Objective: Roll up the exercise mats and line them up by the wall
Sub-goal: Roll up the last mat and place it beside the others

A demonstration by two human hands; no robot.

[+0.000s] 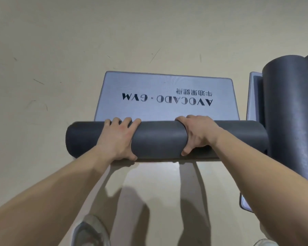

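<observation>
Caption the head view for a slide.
Both hands, left and right, grip a nearly rolled grey mat on the floor, beside another rolled mat.

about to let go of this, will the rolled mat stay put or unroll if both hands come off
The roll looks thick and springy, so it would probably loosen. The left hand and right hand both clamp it, hinting it pushes back. Being round on a smooth floor, it may roll; the flat printed end should anchor it somewhat.

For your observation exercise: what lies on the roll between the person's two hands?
In the head view, only bare dark mat roll lies between the left hand and the right hand; nothing else rests there.
</observation>
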